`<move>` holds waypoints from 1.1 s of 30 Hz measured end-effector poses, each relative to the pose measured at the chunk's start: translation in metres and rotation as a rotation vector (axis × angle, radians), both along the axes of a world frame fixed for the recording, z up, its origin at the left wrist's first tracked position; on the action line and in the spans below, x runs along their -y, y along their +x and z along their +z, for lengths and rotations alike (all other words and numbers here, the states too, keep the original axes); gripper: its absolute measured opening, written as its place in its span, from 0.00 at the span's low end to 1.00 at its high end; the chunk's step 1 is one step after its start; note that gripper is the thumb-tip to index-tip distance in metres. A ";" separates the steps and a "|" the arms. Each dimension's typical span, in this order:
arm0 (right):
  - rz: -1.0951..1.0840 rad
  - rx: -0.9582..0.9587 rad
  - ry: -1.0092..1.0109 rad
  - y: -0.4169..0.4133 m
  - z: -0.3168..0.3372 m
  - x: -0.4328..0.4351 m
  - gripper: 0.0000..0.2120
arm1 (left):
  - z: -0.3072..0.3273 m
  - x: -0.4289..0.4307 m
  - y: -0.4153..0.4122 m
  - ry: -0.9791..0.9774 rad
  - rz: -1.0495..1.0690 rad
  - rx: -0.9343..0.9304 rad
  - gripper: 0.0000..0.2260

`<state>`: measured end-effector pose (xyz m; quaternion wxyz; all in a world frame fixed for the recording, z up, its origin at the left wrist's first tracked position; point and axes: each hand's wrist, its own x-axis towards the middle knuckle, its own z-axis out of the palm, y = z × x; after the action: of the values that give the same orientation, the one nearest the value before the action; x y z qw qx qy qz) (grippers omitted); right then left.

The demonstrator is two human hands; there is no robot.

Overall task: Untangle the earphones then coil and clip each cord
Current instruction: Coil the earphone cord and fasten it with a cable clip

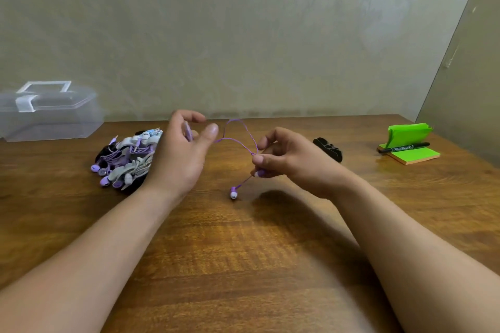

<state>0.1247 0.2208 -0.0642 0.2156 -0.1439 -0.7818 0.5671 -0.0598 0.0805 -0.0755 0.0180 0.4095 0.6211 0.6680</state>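
Note:
A purple earphone cord (238, 142) arcs between my two hands above the wooden table (243, 251). My left hand (181, 154) is raised with the cord wound around its fingers, thumb and forefinger curled. My right hand (286, 157) pinches the cord near its earbud end. One purple earbud (233, 193) dangles below it, just above the table. Partly hidden behind my left hand, a pile of purple, grey and white earphones (127, 159) lies on the table.
A clear plastic box (48, 113) with a lid stands at the back left. A small heap of black clips (328, 149) lies right of my right hand. Green sticky notes (408, 143) with a black marker (403, 147) sit at the far right.

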 end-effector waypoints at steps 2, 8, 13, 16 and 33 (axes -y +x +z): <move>0.049 -0.036 -0.061 0.003 0.006 0.001 0.09 | -0.001 0.000 0.003 -0.074 -0.089 -0.112 0.08; 0.160 -0.093 -0.058 0.009 0.015 0.002 0.10 | 0.003 0.007 0.021 -0.231 -0.316 -0.304 0.06; 0.196 -0.112 -0.137 0.005 0.011 0.000 0.07 | 0.004 0.006 0.022 -0.195 -0.334 -0.299 0.13; 0.182 -0.100 -0.132 0.004 0.011 0.002 0.10 | 0.003 0.005 0.023 -0.182 -0.361 -0.267 0.12; 0.134 -0.034 -0.072 0.004 0.009 0.003 0.03 | 0.000 0.003 0.030 -0.141 -0.369 0.046 0.07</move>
<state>0.1285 0.2179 -0.0554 0.1849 -0.0894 -0.7651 0.6103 -0.0299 0.0778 -0.0756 0.1831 0.4987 0.5803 0.6173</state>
